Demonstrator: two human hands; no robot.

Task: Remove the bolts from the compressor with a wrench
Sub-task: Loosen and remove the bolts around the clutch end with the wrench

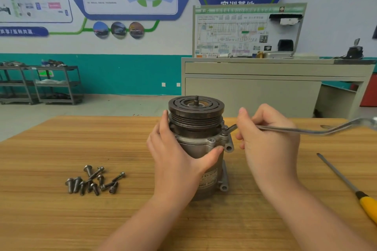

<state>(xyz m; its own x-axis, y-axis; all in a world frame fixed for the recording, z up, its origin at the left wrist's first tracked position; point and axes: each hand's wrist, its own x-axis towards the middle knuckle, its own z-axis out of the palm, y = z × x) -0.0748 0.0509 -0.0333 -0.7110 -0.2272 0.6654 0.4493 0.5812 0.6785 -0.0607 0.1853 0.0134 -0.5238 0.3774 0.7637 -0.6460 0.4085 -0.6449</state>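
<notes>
A grey metal compressor (201,142) with a dark grooved pulley on top stands upright on the wooden table (61,220). My left hand (179,161) wraps around its body, thumb across the front. My right hand (267,138) grips the shaft of a long silver wrench (318,129). The wrench's ring end sits on a bolt (225,131) at the compressor's upper right flange, and its other end points right past the frame edge. Several loose bolts (94,181) lie in a pile on the table to the left.
A screwdriver (346,183) with a yellow handle lies on the table at the right. Beyond the table stand a beige workbench (265,87) with a display board and metal shelf carts (40,85) against the teal wall.
</notes>
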